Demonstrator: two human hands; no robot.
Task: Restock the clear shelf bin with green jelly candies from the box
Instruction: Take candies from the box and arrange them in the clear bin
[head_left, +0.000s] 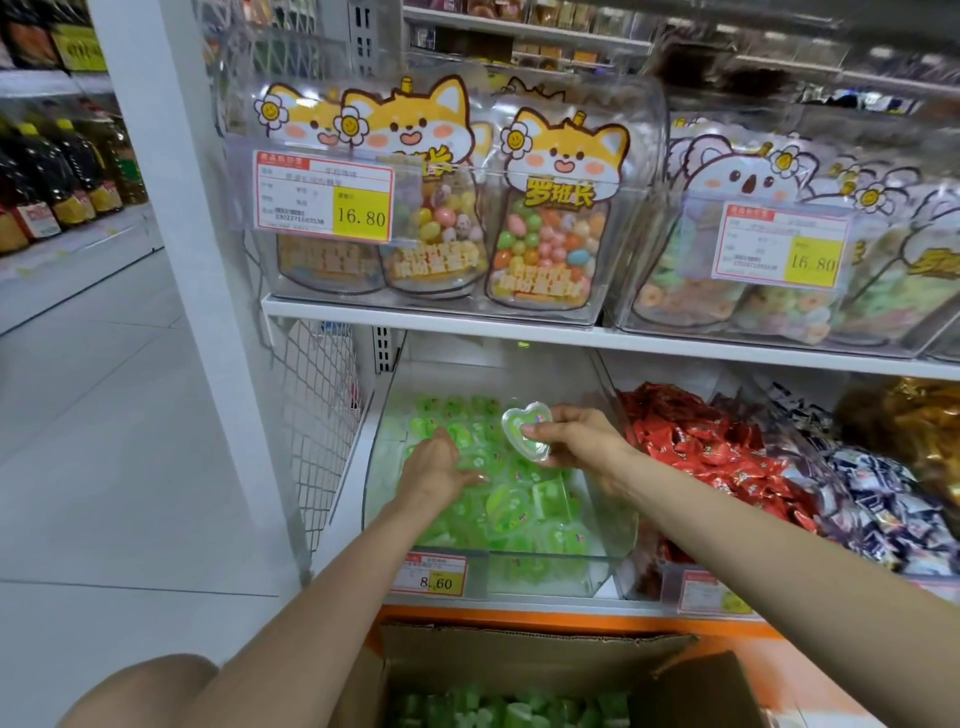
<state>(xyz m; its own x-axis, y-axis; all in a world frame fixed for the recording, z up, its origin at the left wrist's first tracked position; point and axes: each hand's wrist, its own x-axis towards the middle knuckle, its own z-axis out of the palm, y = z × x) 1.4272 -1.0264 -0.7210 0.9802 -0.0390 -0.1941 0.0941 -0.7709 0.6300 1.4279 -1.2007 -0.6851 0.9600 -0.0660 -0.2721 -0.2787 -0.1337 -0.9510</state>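
A clear shelf bin (618, 530) on the lower shelf holds several green jelly candies (514, 512) in heart-shaped cups. My right hand (576, 436) pinches one heart-shaped green jelly cup (524, 428) above the pile, near the bin's back. My left hand (439, 465) reaches into the bin's left side and rests on the candies, fingers spread flat. Below the shelf an open cardboard box (696, 691) shows more green candies (498, 709) inside.
A price tag marked 8.60 (435, 573) hangs on the bin's front. To the right sit bins of red wrapped candies (711, 447) and dark blue ones (883, 509). The shelf above (426, 314) carries bagged sweets. A wire panel (317, 421) stands to the left.
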